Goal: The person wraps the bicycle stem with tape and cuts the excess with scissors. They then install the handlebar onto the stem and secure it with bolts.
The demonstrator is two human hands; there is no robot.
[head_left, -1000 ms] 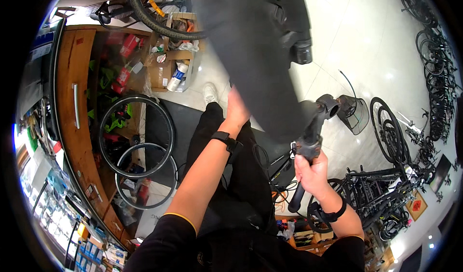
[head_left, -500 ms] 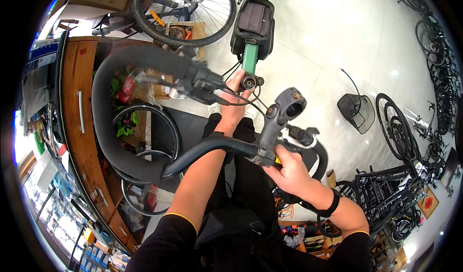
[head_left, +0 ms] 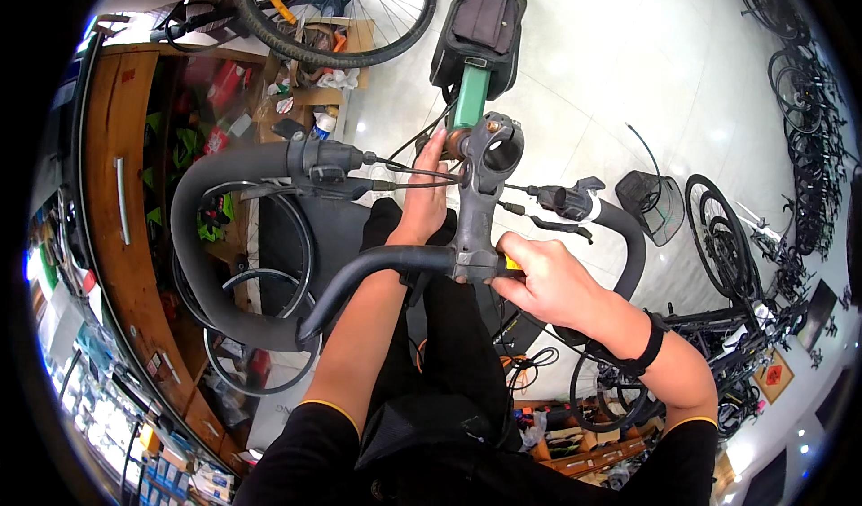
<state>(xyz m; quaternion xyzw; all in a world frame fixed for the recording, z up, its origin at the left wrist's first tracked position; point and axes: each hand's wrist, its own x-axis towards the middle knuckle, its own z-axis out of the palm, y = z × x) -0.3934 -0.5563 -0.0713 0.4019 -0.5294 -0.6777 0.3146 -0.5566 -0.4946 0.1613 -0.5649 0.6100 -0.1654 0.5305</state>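
Note:
A dark curved handlebar (head_left: 193, 255) with padded grip, levers and cables spans the middle, fitted to a dark stem (head_left: 478, 228) whose open clamp is at the top. My right hand (head_left: 552, 286) is closed on the bar just right of the stem. My left hand (head_left: 422, 205) holds the front end of a green bike frame (head_left: 471, 93), its fingers partly hidden behind cables and stem, which sits close over the frame's head tube. A black bag (head_left: 474, 30) is on the frame.
A loose wheel (head_left: 269, 353) and others lean at a wooden cabinet (head_left: 135, 174) on the left. A bike wheel (head_left: 395, 39) and boxes stand at the top. A basket (head_left: 664, 228) lies on the tiled floor (head_left: 593, 102); several bikes (head_left: 727, 246) line the right side.
The handlebar, first a dark blur in front, has swung down and levelled, revealing the green frame. Its stem has moved left and up over the head tube, with my right hand following.

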